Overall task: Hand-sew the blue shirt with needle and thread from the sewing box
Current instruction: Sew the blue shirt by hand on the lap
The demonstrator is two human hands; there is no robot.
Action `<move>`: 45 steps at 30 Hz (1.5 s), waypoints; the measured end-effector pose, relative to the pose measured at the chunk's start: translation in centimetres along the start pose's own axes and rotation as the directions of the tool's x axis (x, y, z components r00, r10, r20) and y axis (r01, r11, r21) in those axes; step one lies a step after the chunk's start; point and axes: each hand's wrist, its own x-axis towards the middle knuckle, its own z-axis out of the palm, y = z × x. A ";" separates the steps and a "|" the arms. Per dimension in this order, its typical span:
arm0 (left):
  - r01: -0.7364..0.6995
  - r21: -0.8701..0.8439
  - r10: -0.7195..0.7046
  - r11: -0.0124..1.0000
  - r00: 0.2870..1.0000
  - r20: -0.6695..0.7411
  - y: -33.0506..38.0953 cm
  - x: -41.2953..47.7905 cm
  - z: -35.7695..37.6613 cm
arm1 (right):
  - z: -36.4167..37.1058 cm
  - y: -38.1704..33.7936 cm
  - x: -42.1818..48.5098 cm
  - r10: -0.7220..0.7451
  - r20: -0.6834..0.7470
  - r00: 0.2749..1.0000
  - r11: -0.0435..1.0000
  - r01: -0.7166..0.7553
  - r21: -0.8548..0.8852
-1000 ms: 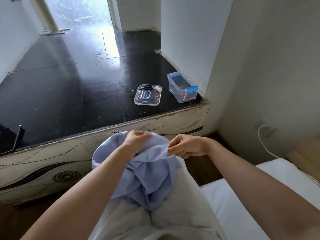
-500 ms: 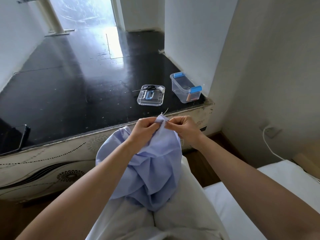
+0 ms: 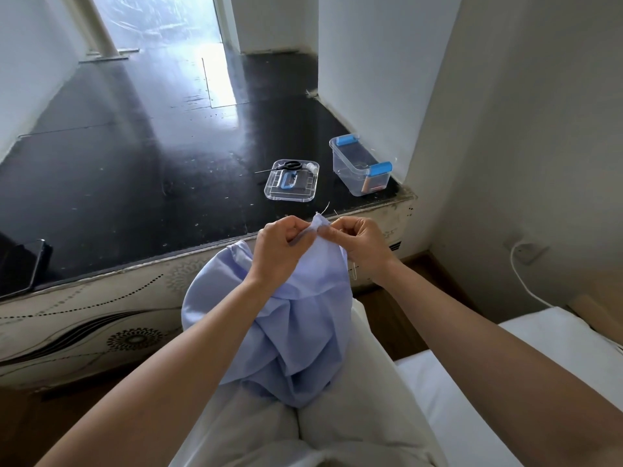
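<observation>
Shirt edge pinched between both hands' fingers.

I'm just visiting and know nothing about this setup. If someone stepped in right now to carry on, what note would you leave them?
Left hand grips a raised fold of the pale blue fabric shirt, bunched on the lap.
Right hand pinches the same fold; thin white thread pokes up beside it. What else its fingertips hold is too small to see.
Clear plastic sewing box with blue latches and its clear lid, carrying black scissors, sit on the dark ledge ahead.
Done: box opened, thread out. Left: probably most stitching, then knotting and cutting.
</observation>
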 end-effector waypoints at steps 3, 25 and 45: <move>-0.007 -0.009 0.007 1.000 1.000 -0.014 0.2 -0.1 -0.1 | -0.3 0.2 0.1 -0.048 -0.028 0.998 0.999 0.048 0.005; 0.050 -0.282 -0.055 0.958 0.998 -0.010 1.8 0.1 -0.2 | -0.3 -1.1 0.3 -0.092 0.007 0.996 0.989 0.090 0.119; 0.100 -0.156 -0.103 0.983 0.995 -0.015 1.0 0.4 -0.3 | -0.2 -0.5 -0.2 -0.100 -0.033 0.994 0.992 0.102 0.069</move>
